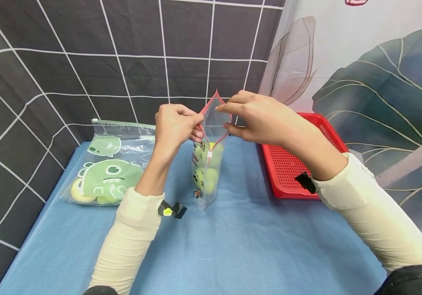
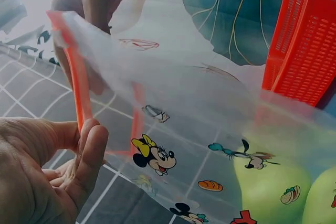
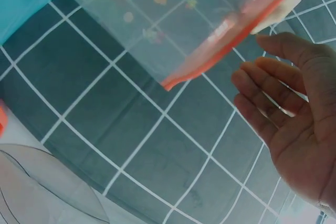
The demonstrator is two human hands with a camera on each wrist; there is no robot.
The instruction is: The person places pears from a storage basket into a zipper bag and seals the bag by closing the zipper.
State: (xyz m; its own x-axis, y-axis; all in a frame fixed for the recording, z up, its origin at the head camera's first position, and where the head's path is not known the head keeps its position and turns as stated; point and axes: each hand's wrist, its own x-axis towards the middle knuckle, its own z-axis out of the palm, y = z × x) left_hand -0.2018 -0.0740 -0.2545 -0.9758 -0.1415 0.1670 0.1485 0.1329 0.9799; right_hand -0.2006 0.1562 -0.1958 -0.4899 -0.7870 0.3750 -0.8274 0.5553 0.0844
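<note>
A clear zip bag (image 1: 207, 200) with a red zip edge and cartoon prints stands upright on the blue cloth, its mouth spread apart. Round green fruits (image 1: 211, 180), apple-like, lie inside it. My left hand (image 1: 177, 125) pinches the left side of the red edge (image 2: 79, 85) between thumb and fingers. At the right of the mouth is my right hand (image 1: 260, 116), its fingers loosely bent. In the right wrist view this hand (image 3: 299, 103) shows its palm with nothing in it, a little apart from the red edge.
A red plastic basket (image 1: 282, 174) stands to the right, partly behind my right forearm. To the left lies a larger zip bag (image 1: 113, 176) with a green cartoon print and yellow and green round things inside. A dark gridded cloth (image 1: 141, 78) hangs behind the table.
</note>
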